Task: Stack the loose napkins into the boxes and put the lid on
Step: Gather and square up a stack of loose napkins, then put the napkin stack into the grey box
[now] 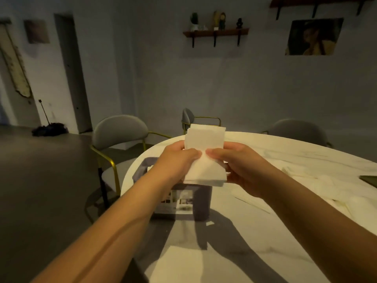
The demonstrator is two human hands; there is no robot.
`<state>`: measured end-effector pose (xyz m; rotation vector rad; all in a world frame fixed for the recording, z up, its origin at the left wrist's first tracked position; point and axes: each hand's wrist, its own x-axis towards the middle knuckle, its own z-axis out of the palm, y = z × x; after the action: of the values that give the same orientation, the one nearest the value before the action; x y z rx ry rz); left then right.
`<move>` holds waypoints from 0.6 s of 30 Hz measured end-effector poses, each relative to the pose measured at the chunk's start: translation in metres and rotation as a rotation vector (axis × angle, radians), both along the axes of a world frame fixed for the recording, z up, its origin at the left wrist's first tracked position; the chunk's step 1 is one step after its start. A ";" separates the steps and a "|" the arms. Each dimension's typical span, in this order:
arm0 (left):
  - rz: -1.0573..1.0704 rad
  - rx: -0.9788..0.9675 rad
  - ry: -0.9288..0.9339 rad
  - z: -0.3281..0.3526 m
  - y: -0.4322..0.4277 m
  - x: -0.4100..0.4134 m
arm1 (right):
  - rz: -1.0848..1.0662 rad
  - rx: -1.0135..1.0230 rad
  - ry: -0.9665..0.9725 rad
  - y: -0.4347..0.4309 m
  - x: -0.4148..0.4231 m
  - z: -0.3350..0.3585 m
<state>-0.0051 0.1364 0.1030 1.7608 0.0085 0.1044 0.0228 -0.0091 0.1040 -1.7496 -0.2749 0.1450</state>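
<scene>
Both hands hold a stack of white napkins (206,139) upright above the table. My left hand (175,160) grips the stack's left side and my right hand (240,166) grips its right side, thumbs meeting at the middle. Directly below the napkins stands a grey box (199,203) with a pale label on its near wall; my left forearm hides part of it. More loose white napkins (318,186) lie spread on the table to the right. I see no lid that I can identify.
The round white marble table (255,242) fills the lower right. A flat dark object (370,179) sits at the right edge. Grey chairs with gold frames (120,137) stand around the table's far side. A mop (49,128) lies on the floor at the left.
</scene>
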 end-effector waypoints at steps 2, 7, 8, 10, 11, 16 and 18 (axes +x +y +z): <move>0.047 0.019 -0.006 -0.001 0.013 0.013 | -0.009 -0.027 0.017 0.012 0.011 0.003; 0.147 0.180 0.032 -0.016 0.035 0.046 | -0.116 -0.226 0.011 0.033 0.033 0.001; 0.146 0.218 0.051 -0.019 0.037 0.051 | -0.146 -0.283 -0.011 0.035 0.037 0.000; 0.123 0.306 0.080 -0.021 0.039 0.057 | -0.161 -0.370 -0.050 0.036 0.042 0.000; 0.105 0.344 0.098 -0.020 0.041 0.059 | -0.149 -0.414 -0.065 0.036 0.044 0.001; -0.005 0.565 0.228 -0.019 0.047 0.066 | -0.023 -0.821 -0.198 0.039 0.048 0.005; -0.035 0.660 0.250 -0.020 0.047 0.067 | 0.046 -0.967 -0.257 0.042 0.051 0.007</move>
<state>0.0622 0.1829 0.0828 2.4223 0.1382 -0.1582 0.0736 0.0328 0.1113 -2.7309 -0.4811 0.0880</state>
